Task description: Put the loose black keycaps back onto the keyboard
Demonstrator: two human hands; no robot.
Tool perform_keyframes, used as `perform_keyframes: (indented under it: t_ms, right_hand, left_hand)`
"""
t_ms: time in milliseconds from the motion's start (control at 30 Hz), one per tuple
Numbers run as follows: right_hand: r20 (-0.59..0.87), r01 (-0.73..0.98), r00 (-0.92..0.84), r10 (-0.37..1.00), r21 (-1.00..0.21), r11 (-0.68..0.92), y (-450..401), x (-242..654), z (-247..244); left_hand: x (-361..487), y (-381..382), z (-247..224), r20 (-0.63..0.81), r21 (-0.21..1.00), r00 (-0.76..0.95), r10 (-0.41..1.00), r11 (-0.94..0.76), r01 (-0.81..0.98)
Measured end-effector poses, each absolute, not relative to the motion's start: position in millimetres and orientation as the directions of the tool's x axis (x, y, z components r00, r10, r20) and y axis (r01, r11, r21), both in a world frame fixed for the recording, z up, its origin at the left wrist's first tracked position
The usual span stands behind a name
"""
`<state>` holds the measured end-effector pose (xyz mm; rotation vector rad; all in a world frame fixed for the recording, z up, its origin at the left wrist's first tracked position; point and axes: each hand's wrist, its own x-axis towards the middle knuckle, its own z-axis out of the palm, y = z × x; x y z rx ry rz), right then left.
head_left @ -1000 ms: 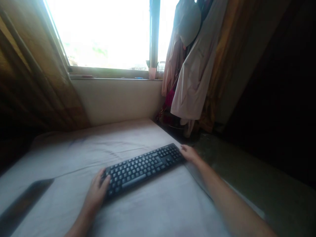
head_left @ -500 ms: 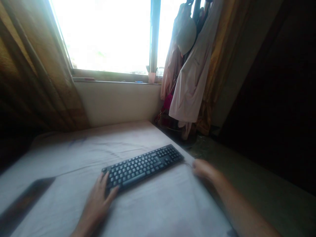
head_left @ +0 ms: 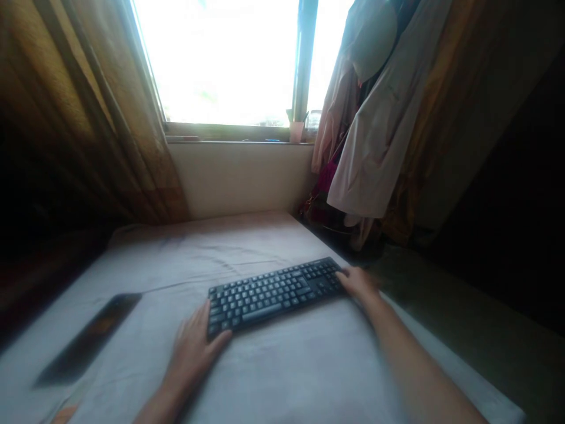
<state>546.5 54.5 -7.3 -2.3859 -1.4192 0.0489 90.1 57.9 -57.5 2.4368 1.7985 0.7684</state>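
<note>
A black computer keyboard (head_left: 273,297) with white-lettered keys lies slantwise on a pale cloth-covered surface (head_left: 282,365), its right end farther back. My left hand (head_left: 194,338) grips its left end, fingers along the side and thumb at the front corner. At the opposite end, my right hand (head_left: 358,284) has its fingers closed on the keyboard's right edge; some of those fingertips are hidden.
A dark, flat, oblong thing (head_left: 90,338) lies on the left, blurred. A thin cable (head_left: 170,287) runs from near it toward the keyboard. Behind are a window (head_left: 220,65), a curtain (head_left: 106,106) and hanging clothes (head_left: 375,147). The surface's edge drops off at right.
My right hand has come in from beside the surface's edge onto the keyboard's right end. My left hand stays at the left end. The whole view has swung leftward.
</note>
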Motion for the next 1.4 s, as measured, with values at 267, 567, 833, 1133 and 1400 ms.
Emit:
perform_keyframes:
  t_ms: [267, 567, 833, 1133, 1400]
  right_hand:
    - [0.312, 0.823, 0.56, 0.767, -0.317, -0.472, 42, 526, -34]
    - [0.48, 0.883, 0.468, 0.742, -0.281, -0.375, 33, 504, -50]
    - [0.588, 0.92, 0.391, 0.708, -0.239, -0.309, 32, 498, -48]
    - [0.723, 0.997, 0.058, 0.689, -0.071, -0.01, 2, 472, -34]
    - [0.726, 0.989, -0.124, 0.676, 0.032, 0.147, -15, 484, -27]
  left_hand:
    - [67, 41, -60, 0.414, 0.221, 0.295, 0.861, -0.409, 0.885]
    - [19, 4, -50, 0.453, 0.149, 0.345, 0.822, -0.452, 0.879]
    - [9, -9, -34, 0.505, 0.134, 0.363, 0.784, -0.486, 0.864]
    - [-10, -52, -13, 0.58, 0.059, 0.425, 0.695, -0.556, 0.829]
    - [-31, -74, -7, 0.6, 0.007, 0.406, 0.689, -0.512, 0.859]
